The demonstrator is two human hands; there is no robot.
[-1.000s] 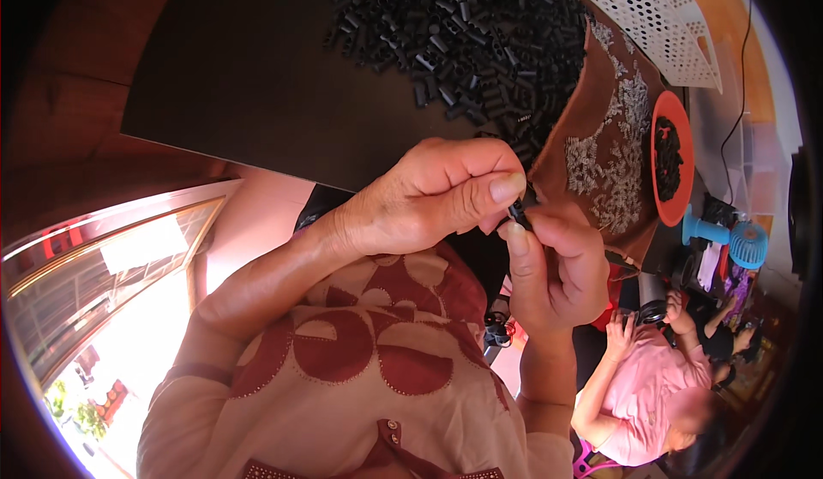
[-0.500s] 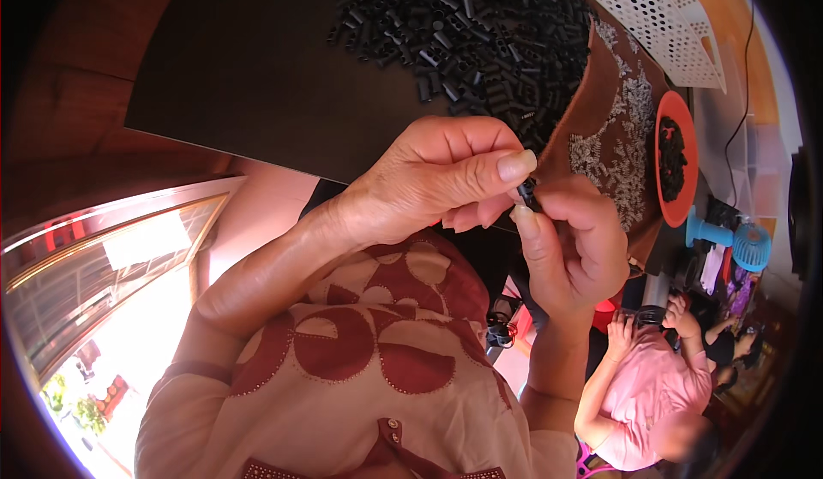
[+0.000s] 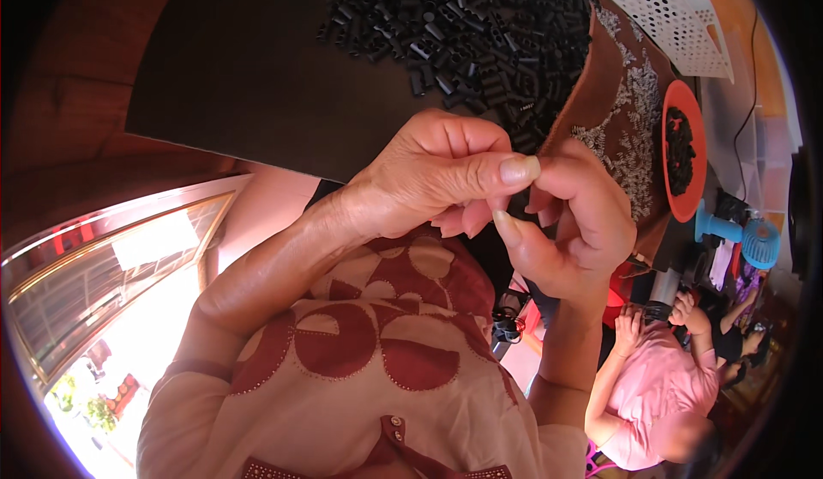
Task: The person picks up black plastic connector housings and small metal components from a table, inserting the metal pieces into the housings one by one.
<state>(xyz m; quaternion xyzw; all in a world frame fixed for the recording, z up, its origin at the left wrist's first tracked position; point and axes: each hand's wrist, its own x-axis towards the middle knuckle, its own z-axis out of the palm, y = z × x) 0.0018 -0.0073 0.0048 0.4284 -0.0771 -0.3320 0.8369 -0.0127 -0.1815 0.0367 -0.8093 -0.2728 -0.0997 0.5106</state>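
My left hand (image 3: 450, 175) is pinched closed in front of the table's near edge, thumb over the curled fingers. Whatever lies under its thumb is hidden. Close against it is my right hand (image 3: 579, 222), its bent forefinger meeting the left thumb tip and its thumb standing apart, lower down. No object shows between the right thumb and forefinger. Beyond the hands, a large heap of small black tubular plastic pieces (image 3: 463, 29) covers part of the dark tabletop (image 3: 249, 85). Many small silvery metal pieces (image 3: 634, 128) are scattered on a brown cloth (image 3: 587, 106) to the right.
An orange-red bowl (image 3: 701, 149) with dark pieces stands at the right, near a white perforated basket (image 3: 664, 12) and a small blue fan (image 3: 759, 243). Another person in a pink shirt (image 3: 656, 380) works at lower right. A bright doorway (image 3: 129, 350) lies at left.
The small black piece seen between both hands' fingertips is now out of sight. My right thumb has moved left and away from its forefinger, which has come up to the left thumb.
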